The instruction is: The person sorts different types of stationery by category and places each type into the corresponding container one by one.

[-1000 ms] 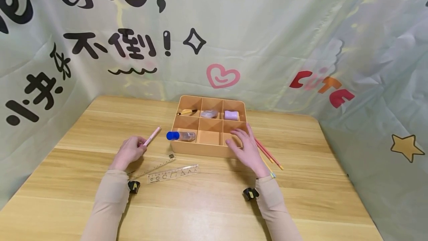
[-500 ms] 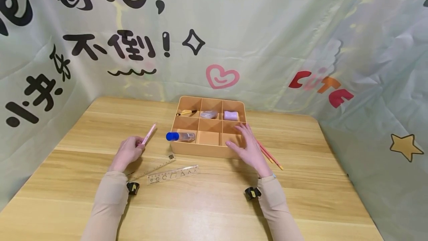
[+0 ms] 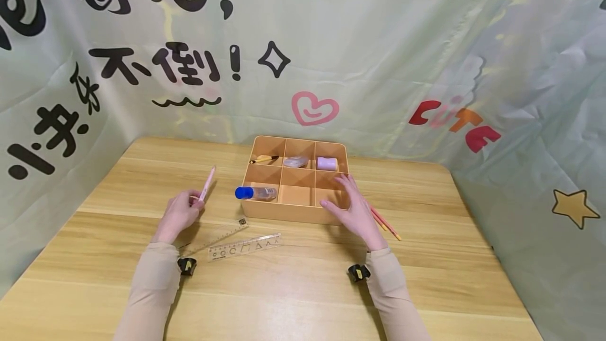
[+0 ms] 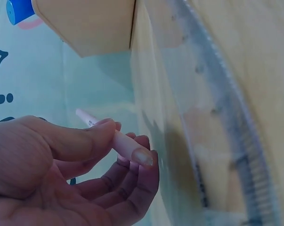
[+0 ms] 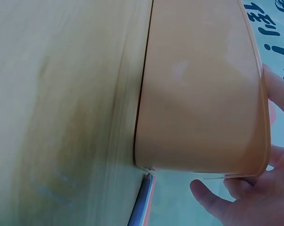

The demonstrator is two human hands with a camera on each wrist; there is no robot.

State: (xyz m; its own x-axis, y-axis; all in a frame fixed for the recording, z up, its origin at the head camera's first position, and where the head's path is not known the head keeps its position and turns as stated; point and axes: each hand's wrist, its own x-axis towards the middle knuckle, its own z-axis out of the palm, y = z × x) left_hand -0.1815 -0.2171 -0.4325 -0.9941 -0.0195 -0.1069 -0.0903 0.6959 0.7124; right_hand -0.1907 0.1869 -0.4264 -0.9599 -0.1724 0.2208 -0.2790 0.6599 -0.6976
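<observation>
My left hand (image 3: 179,212) pinches a pale pink pen (image 4: 130,146) between thumb and fingers, its far end slanting up and away from me. Below that hand, two clear rulers (image 3: 245,246) lie on the table, one partly hidden by the wrist. At the middle back stands an orange six-compartment organizer box (image 3: 279,213). My right hand (image 3: 356,213) rests at its front right corner, fingers spread loosely; the thumb lies over the rim, and other fingers are outside the right wall in the right wrist view.
In the box sit a blue-capped bottle (image 3: 258,192), a purple cylinder (image 3: 326,163), a clear lilac item (image 3: 295,161) and a yellow-and-black stick (image 3: 264,159). Thin red pencils (image 3: 387,224) lie right of the box. A printed cloth (image 3: 379,67) hangs behind the table (image 3: 284,299).
The pink pen has swung more upright in my left hand, which has shifted slightly left. My right hand has moved slightly right along the box corner, covering more of the pencils.
</observation>
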